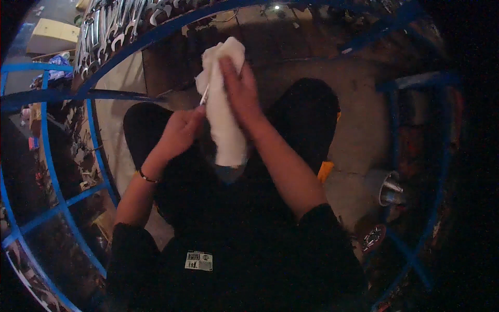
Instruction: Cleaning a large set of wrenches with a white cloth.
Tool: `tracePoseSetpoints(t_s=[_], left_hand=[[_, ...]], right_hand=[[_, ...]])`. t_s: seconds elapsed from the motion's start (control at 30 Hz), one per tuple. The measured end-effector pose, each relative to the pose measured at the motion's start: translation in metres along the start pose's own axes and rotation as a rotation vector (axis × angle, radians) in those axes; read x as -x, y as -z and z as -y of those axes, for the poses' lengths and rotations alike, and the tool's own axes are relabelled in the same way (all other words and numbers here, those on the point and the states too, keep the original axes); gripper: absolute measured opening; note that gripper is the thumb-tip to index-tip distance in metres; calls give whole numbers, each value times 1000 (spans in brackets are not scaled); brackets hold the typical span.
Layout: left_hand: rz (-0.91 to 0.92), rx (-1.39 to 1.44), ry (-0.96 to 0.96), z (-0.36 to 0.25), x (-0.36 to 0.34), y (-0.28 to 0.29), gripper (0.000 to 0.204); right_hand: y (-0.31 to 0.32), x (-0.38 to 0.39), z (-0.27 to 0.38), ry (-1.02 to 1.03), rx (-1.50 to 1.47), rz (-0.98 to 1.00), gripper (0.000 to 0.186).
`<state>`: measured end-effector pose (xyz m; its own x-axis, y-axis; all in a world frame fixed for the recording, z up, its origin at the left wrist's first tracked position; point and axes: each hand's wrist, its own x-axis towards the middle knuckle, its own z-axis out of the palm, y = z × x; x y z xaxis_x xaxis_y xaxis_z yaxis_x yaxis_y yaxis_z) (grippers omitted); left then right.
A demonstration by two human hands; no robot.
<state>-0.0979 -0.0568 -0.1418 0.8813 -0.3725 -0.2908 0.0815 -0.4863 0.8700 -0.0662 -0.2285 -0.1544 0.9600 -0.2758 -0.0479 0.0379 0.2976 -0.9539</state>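
Observation:
Between my knees, my left hand (pixel 181 130) is closed around one end of a slim, shiny metal tool (pixel 204 95). The tool's far end runs up into a white cloth (pixel 227 138), so its kind is hidden. From the right, my right hand (pixel 240 91) presses the cloth against the tool, fingers closed over it near the top. The rest of the cloth hangs down in a long strip toward my lap.
Several metal wrenches (pixel 117 31) lie in rows at the upper left, beside a blue metal frame (pixel 150 39). More blue bars (pixel 49 151) form a rack on the left, with cluttered shelves. At the right, a shiny metal container (pixel 391 190) stands near a dish of small metal pieces (pixel 371 237).

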Motion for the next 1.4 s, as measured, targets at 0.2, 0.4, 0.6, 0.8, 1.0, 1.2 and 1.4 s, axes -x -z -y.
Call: tracePoseSetpoints(t_s=[0.2, 0.4, 0.6, 0.8, 1.0, 1.2, 1.4], left_hand=[[0, -5, 57, -10, 33, 7, 47], [-591, 288, 305, 39, 90, 60, 50], [-910, 457, 354, 215, 117, 59, 38], [-640, 522, 731, 478, 158, 7, 36], [-635, 689, 936, 491, 123, -54, 40], [-951, 13, 1056, 469, 210, -40, 38], [-1769, 78, 337, 343, 126, 104, 30]], right_hand=[[52, -34, 13, -71, 317, -207, 49], [97, -38, 47, -72, -292, -129, 48], [93, -5, 32, 28, 35, -187, 45], [67, 0, 24, 47, 124, -144, 42], [83, -6, 33, 114, 279, -185, 39], [42, -5, 32, 269, 445, -194, 36], [26, -7, 80, 224, 150, -212, 32]])
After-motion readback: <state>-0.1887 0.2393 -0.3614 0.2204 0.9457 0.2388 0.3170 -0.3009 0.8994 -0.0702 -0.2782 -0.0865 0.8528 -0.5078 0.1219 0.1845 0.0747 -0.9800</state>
